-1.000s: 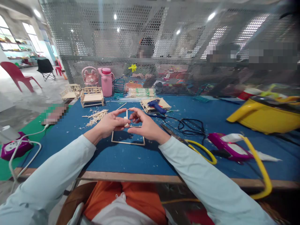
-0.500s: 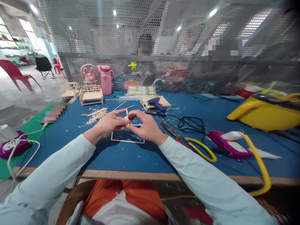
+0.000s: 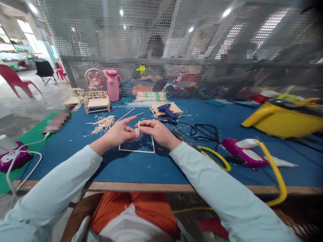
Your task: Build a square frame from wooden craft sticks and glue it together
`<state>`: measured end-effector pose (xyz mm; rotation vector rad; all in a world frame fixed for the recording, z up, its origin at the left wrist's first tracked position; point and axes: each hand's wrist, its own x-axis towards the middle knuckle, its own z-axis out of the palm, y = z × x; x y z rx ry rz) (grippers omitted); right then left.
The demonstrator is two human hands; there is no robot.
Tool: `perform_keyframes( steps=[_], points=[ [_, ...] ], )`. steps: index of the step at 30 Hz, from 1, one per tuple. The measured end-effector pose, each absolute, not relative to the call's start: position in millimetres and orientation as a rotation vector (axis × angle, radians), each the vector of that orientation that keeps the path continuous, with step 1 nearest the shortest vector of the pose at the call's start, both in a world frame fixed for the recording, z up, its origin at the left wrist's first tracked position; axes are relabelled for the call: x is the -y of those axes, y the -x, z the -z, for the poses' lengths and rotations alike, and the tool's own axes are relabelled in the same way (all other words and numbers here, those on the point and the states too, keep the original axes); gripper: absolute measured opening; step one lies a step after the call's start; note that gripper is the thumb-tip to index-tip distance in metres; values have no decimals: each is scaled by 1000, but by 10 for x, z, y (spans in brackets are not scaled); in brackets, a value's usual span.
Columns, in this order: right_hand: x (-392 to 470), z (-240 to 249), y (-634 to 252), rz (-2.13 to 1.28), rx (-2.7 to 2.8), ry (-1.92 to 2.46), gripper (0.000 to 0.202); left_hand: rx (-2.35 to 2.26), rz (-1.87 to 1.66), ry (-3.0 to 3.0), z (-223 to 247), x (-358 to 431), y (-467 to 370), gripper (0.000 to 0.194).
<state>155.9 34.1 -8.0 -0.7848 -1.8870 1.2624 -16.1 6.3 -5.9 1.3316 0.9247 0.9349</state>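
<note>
Short wooden sticks are pinched between the thumb and fingers of my left hand, whose index finger points out to the right. My right hand grips an upright short stick against them. Below both hands, a thin wooden stick frame lies flat on the blue table. Left of my left hand is a pile of cut sticks, with longer sticks behind it.
Small wooden models and a pink bottle stand at the back left. A blue glue gun rests on another model. To the right are yellow-handled scissors, a purple power strip and a yellow container. A person sits behind the mesh.
My right hand's fingers have closed in from a wider curve onto the upright stick. The small sticks are turned a little, and the view has shifted slightly.
</note>
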Motion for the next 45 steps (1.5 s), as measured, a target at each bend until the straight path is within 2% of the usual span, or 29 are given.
perform_keyframes(
  steps=[9,14,21,26,37,45],
  points=[
    [-281,77,-1519,-1254,1940,893,17,-972,-830,-1421,94,-57,165,101],
    [-273,68,-1481,-1186,1838,954,16,-971,-894,-1384,89,-67,150,101],
    [-325,24,-1559,-1522,1515,922,19,-693,-948,-1442,139,-75,145,96],
    [-300,-5,-1548,-1665,1411,966,21,-796,-1027,-1781,233,-78,132,86],
    [-266,26,-1508,-1641,1411,909,30,-872,-1090,-1890,218,-48,100,87],
    [-287,30,-1520,-1451,1559,913,29,-907,-1097,-1872,215,-49,108,88]
  ],
)
